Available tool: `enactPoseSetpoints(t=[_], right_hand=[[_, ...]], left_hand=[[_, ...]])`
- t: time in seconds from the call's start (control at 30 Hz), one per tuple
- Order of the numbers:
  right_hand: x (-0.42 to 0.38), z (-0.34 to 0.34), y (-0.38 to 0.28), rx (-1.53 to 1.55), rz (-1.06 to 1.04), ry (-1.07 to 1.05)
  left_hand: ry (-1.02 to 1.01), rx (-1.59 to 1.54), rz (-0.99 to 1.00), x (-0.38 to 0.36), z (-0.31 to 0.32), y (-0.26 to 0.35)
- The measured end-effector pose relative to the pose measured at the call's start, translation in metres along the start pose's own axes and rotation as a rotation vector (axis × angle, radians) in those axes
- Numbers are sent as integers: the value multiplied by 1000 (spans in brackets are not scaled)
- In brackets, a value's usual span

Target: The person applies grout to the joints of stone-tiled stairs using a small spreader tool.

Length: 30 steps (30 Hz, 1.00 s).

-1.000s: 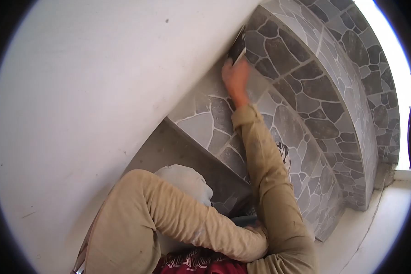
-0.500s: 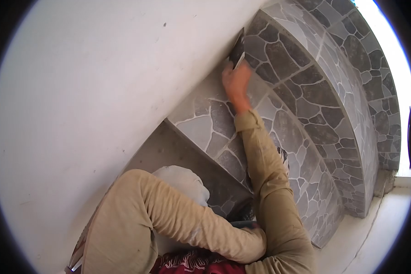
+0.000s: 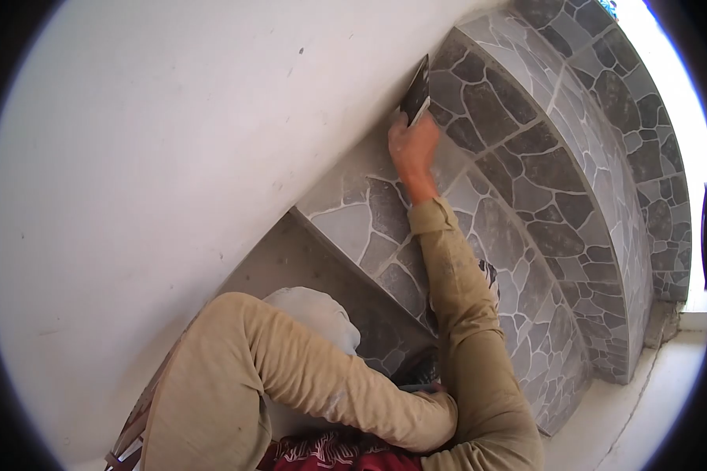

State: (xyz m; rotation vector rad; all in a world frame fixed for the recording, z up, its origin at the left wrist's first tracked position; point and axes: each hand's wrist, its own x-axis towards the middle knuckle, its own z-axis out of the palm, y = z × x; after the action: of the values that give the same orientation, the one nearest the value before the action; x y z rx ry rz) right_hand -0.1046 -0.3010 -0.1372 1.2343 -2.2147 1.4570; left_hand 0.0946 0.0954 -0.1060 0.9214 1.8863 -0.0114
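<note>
The right hand (image 3: 413, 149), fingers closed on a scraper (image 3: 416, 94), has edged slightly up the joint between white wall (image 3: 173, 141) and stone-tiled step (image 3: 495, 102); left hand hidden.

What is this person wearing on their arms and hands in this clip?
Both arms are in long tan sleeves with pale smudges and small dark specks. The right sleeve ends in a loose cuff at the wrist, and the right hand is bare, with no glove. The left sleeve crosses low in the frame; its hand is hidden.
</note>
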Motion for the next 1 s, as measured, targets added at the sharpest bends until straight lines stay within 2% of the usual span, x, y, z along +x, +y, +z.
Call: enactPoseSetpoints(t=[0.03, 0.1, 0.13, 0.2, 0.23, 0.37, 0.43, 0.47, 0.53, 0.57, 0.63, 0.67, 0.7, 0.73, 0.77, 0.8, 0.83, 0.87, 0.9, 0.93, 0.97, 1.0], right_hand=[[5, 2, 7, -2, 0, -1], [18, 6, 28, -145, 240, -121], [15, 4, 25, -148, 241, -120], [10, 2, 11, -8, -76, 48], [13, 6, 13, -6, -79, 49], [10, 13, 33, -126, 21, -37], [12, 13, 22, -131, 29, -76], [7, 13, 15, -80, -37, -7], [10, 16, 18, -31, -102, 66], [15, 19, 28, -41, -37, 57], [17, 9, 19, -53, 31, 56], [15, 4, 13, -81, 91, -100], [10, -2, 0, -108, 151, -256], [-3, -2, -10, -106, 154, -245], [-18, -1, -23, -78, 37, -181], [-24, 0, -27, -53, -76, -111], [-21, 3, -20, -53, -59, -88], [-16, 11, -6, -68, -28, -76], [-13, 16, 7, -84, 6, -64], [-11, 18, 18, -88, 34, -42], [-9, 20, 27, -87, 61, -130], [-5, 19, 30, -83, 80, -212]], left_hand=[[25, -43, 44, 36, 8, 11], [45, 36, 26, 21, 6, 15], [65, 117, 1, 6, 3, 14], [16, 154, 43, -59, -15, -13], [-36, 186, 87, -78, -19, -23], [-21, 200, 81, -51, -15, -8], [-73, -79, -222, -41, -9, 0], [-80, -77, -227, -33, -11, -3], [-82, 277, 184, -61, -20, -26], [-84, 275, 192, -62, -14, -20], [99, 145, -99, -64, 2, -9], [96, 149, -100, -63, -2, -11], [37, 178, 58, -84, -13, -24], [-27, 210, 216, -96, -20, -32], [-44, 221, 216, -81, 27, -46], [-307, -93, -104, -43, 43, -43], [-561, -403, -434, 68, -5, 39], [-587, -379, -435, -35, 61, -40], [-277, -502, -225, -69, 55, -45], [32, -618, -5, -71, 22, -17], [5, -602, 1, -102, 13, -24], [41, -429, -41, -128, 2, -30]])
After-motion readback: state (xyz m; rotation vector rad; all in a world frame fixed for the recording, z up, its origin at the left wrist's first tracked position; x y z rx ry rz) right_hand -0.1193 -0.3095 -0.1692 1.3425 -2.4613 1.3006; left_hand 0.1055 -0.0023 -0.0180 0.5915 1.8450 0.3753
